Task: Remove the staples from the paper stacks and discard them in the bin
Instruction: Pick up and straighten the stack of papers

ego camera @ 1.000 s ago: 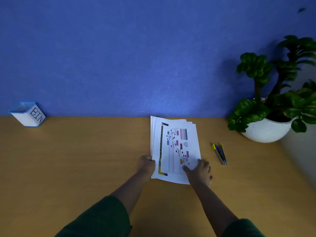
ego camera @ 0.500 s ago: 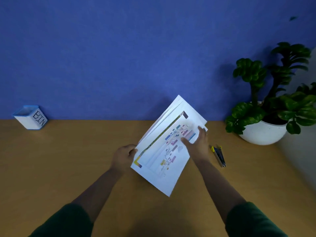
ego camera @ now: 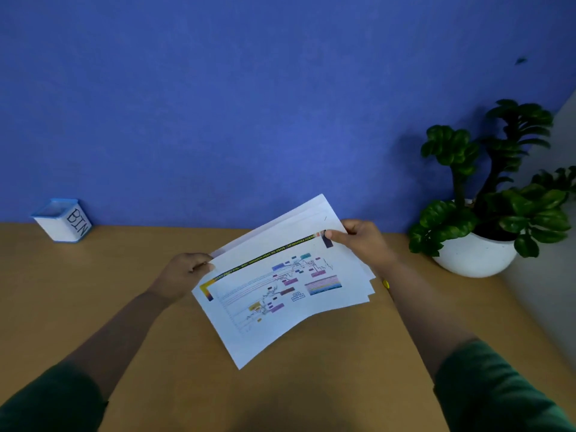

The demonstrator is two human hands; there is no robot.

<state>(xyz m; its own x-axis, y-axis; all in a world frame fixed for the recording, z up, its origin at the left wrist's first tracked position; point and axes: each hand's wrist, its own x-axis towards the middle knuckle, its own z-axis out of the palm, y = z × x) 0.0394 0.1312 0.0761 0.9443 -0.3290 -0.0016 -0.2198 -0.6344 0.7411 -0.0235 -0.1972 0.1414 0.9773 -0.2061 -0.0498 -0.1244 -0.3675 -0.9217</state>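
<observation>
Holding the papers above the table, the person grips them with both hands, probably to turn the stapled corner into view. The left hand pinches the left edge, thumb on top. The right hand pinches the far right corner, where a small dark mark, maybe a staple, sits near the thumb. The sheets lie between the hands, tilted, and the near edge sags. No staple seems removed yet. The bin stands far left by the wall, well apart. A yellow tip peeks out under the right wrist.
</observation>
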